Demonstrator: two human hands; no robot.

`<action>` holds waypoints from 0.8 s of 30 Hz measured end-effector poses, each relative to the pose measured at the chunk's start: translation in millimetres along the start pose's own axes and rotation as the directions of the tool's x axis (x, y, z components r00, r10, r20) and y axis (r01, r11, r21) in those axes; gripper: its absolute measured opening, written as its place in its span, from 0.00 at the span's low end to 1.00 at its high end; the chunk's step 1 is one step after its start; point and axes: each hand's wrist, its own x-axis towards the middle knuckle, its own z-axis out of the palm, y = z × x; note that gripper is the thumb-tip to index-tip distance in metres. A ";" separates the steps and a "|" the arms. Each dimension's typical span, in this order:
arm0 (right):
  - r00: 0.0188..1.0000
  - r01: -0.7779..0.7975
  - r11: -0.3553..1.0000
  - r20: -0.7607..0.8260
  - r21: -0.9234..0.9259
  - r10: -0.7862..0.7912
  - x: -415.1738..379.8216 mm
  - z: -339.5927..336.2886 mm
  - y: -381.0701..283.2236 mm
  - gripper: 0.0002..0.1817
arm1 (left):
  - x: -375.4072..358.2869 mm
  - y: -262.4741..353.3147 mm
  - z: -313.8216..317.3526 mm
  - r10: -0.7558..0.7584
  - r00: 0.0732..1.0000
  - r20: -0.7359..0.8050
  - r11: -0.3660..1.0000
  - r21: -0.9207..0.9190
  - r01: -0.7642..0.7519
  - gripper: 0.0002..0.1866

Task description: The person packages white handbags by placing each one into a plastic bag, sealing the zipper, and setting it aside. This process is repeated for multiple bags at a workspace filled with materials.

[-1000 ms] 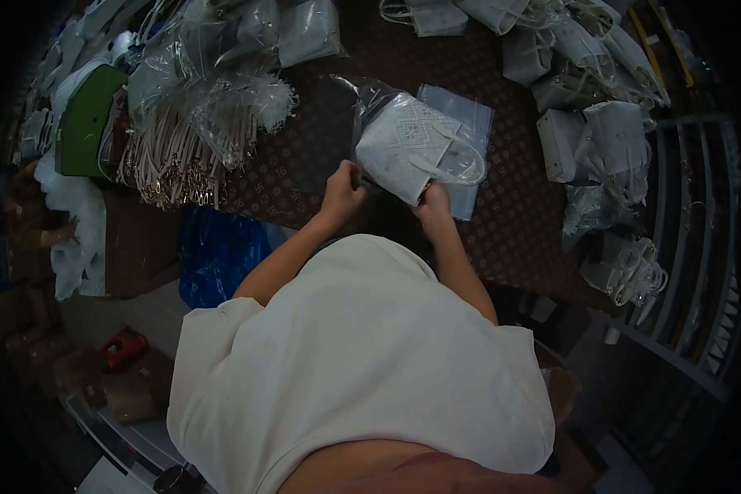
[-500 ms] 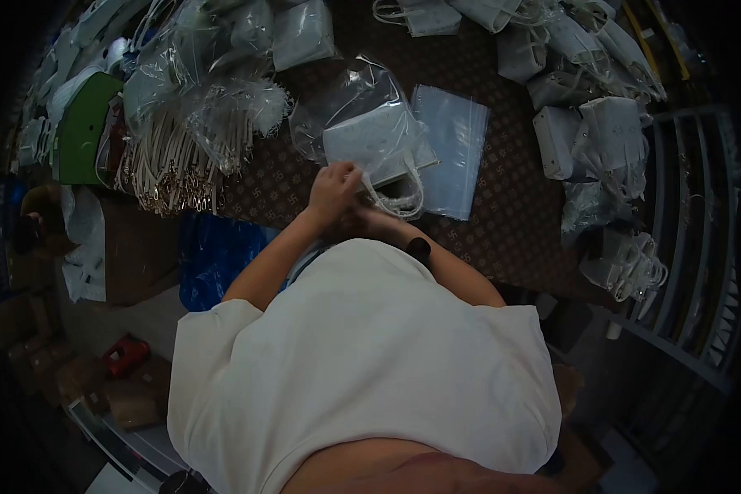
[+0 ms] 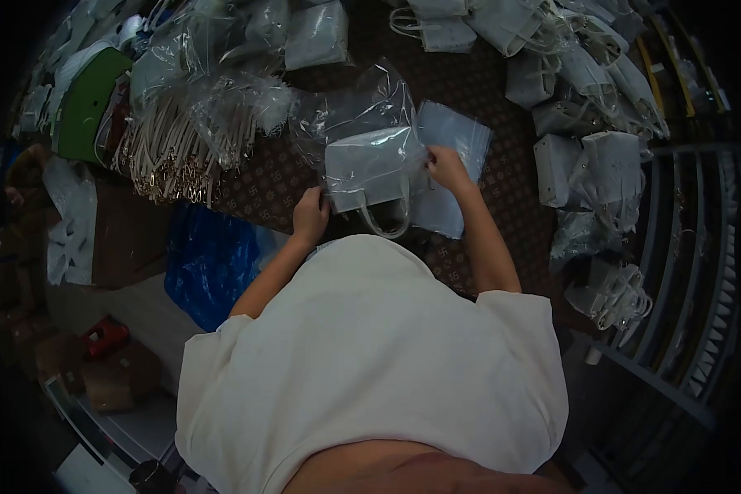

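A white handbag (image 3: 365, 165) lies partly inside a clear plastic bag (image 3: 358, 111) on the brown patterned table. Its looped handle points toward my body. My left hand (image 3: 311, 216) is at the lower left of the bag, its fingers closed near the plastic's edge; what they grip is too small to make out. On the other side, my right hand (image 3: 447, 167) pinches the edge of the clear plastic bag beside the handbag's right side. Beneath that hand lies a stack of flat clear plastic bags (image 3: 469, 136).
Straps with metal clasps (image 3: 185, 156) are heaped at the left, beside a green object (image 3: 90, 107). Wrapped white handbags (image 3: 613, 169) pile up along the right and back. Blue plastic (image 3: 210, 267) hangs below the table's left edge. A metal rack (image 3: 667, 247) stands at right.
My hands have moved apart, the right one to the plastic's right side, the left one slightly left and down. The handbag now sits straighter, its handle toward me. The view has shifted slightly.
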 end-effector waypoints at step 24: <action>0.956 -0.252 0.902 -0.054 0.352 0.289 -32.9 -154.8 -107.6 0.11 | 104.6 86.3 -153.0 -0.152 0.907 0.393 0.766 -0.533 0.359 0.11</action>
